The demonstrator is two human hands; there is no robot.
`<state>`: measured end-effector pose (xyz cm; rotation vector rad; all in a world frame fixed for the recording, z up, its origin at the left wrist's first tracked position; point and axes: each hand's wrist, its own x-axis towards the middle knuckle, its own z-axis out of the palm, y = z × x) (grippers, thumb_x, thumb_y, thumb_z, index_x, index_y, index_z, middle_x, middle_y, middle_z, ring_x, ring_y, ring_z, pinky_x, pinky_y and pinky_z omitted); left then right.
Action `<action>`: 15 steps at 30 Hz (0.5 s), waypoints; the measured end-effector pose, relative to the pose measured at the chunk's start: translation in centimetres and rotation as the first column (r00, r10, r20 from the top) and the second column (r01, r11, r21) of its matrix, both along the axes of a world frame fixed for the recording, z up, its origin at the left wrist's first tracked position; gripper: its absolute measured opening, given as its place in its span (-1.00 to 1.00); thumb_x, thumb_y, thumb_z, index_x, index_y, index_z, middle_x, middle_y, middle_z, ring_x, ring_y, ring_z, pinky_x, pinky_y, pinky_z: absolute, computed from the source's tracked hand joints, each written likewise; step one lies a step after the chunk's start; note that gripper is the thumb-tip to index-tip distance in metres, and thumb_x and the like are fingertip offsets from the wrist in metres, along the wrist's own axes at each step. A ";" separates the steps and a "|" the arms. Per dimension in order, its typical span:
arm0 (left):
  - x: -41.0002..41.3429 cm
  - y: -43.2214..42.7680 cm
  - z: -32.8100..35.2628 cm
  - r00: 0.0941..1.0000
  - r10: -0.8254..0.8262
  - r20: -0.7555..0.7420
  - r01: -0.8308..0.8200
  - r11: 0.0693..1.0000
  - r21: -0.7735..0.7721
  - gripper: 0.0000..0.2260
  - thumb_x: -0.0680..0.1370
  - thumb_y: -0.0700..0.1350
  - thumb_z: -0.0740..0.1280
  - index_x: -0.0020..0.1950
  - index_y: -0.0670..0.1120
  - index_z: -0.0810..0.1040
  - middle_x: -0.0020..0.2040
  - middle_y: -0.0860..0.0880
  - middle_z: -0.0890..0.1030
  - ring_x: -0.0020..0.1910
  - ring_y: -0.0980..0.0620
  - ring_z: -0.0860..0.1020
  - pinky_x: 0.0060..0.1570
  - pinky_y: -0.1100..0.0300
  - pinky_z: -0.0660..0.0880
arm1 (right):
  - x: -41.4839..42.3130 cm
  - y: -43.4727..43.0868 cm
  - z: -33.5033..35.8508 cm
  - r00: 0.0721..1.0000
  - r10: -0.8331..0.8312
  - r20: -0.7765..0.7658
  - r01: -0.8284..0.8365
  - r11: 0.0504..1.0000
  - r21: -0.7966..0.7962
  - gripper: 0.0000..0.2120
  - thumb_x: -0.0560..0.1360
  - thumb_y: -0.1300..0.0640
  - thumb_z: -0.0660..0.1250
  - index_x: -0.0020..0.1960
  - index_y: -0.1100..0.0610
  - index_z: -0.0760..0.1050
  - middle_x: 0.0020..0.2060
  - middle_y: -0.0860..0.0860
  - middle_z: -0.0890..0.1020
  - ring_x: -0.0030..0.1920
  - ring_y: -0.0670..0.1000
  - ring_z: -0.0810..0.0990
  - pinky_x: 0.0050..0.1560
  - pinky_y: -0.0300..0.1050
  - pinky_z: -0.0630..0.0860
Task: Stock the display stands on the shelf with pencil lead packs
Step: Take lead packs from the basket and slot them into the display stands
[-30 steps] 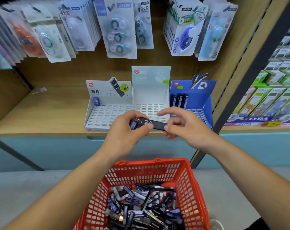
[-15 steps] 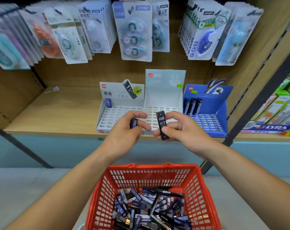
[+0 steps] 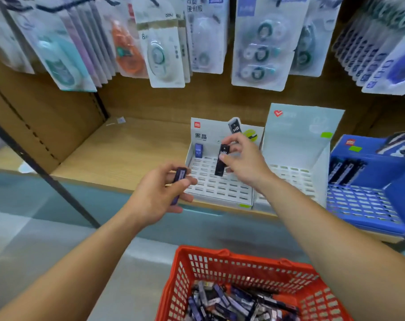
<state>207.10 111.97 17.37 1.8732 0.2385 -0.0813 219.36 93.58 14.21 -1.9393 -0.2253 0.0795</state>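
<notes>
Your right hand [image 3: 243, 163] pinches a black HB lead pack [image 3: 222, 162] by its upper part, thumb on the near face and fingers behind. The pack hangs upright just above the slotted tray of the left white display stand [image 3: 220, 191]. Your left hand [image 3: 159, 195] grips a purple pack [image 3: 178, 184] in curled fingers, just off the stand's front left corner. One blue pack [image 3: 198, 151] already stands at the back left of this tray; its other slots look unfilled.

Aim for the back row beside that blue pack, so you do not have to reach over filled slots later. Hold the black pack vertical, set its lower end square on the opening, then press straight down; a tilted pack will probably catch on the ribs between slots. Leave the HB print facing you. The finer print is too blurred to read, so check it against the stand's header card yourself. Hold your left hand where it is, clear of the tray. The red basket [image 3: 243, 258] of loose packs sits below, close to you
</notes>
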 end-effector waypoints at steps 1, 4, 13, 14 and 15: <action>0.3 0.6 -0.3 1.000 0.019 -0.001 -0.019 1.000 0.018 -0.87 0.64 -0.16 0.33 0.16 0.02 0.54 -0.02 0.08 0.74 -0.12 0.03 0.72 -0.21 0.07 0.69 | 1.0 0.8 -0.5 0.998 -0.048 0.042 0.049 0.999 -0.022 -0.76 0.53 0.24 0.43 0.08 -0.03 0.47 -0.05 -0.07 0.64 -0.03 -0.03 0.65 -0.06 0.03 0.67; 1.0 1.9 -1.6 0.999 0.045 -0.002 -0.045 0.998 0.051 -0.88 0.63 -0.16 0.34 0.14 0.02 0.58 -0.04 0.04 0.73 -0.12 0.06 0.71 -0.24 0.19 0.66 | 2.9 2.5 -1.5 0.981 -0.129 0.145 0.133 0.991 -0.013 -0.79 0.53 0.25 0.43 0.05 0.00 0.50 -0.11 -0.13 0.62 -0.08 -0.16 0.61 -0.03 -0.14 0.62; 2.1 2.5 -3.1 0.998 0.049 0.037 -0.051 0.997 0.063 -0.75 0.63 -0.28 0.31 0.03 0.11 0.55 0.01 -0.01 0.65 -0.14 0.11 0.70 -0.12 0.24 0.66 | 3.6 3.6 -4.6 0.945 -0.115 0.305 0.134 0.990 -0.043 -0.82 0.51 0.29 0.44 -0.05 0.03 0.56 -0.15 -0.13 0.64 -0.11 -0.22 0.61 -0.12 -0.48 0.49; 2.1 2.4 -3.0 0.997 0.058 0.042 -0.060 0.997 0.052 -0.76 0.63 -0.27 0.32 0.03 0.11 0.56 0.00 0.00 0.65 -0.16 0.11 0.71 -0.13 0.25 0.66 | 3.5 3.5 -4.7 0.941 -0.118 0.317 0.140 0.989 -0.049 -0.83 0.51 0.28 0.44 -0.04 0.02 0.57 -0.16 -0.15 0.64 -0.11 -0.23 0.61 -0.13 -0.49 0.48; 2.1 2.3 -2.9 0.997 0.066 0.042 -0.068 0.997 0.043 -0.77 0.62 -0.27 0.33 0.06 0.09 0.57 0.00 0.01 0.66 -0.17 0.10 0.71 -0.14 0.24 0.66 | 3.5 3.4 -4.9 0.937 -0.124 0.327 0.148 0.988 -0.051 -0.83 0.52 0.28 0.44 -0.04 0.01 0.58 -0.17 -0.17 0.64 -0.10 -0.23 0.61 -0.13 -0.50 0.47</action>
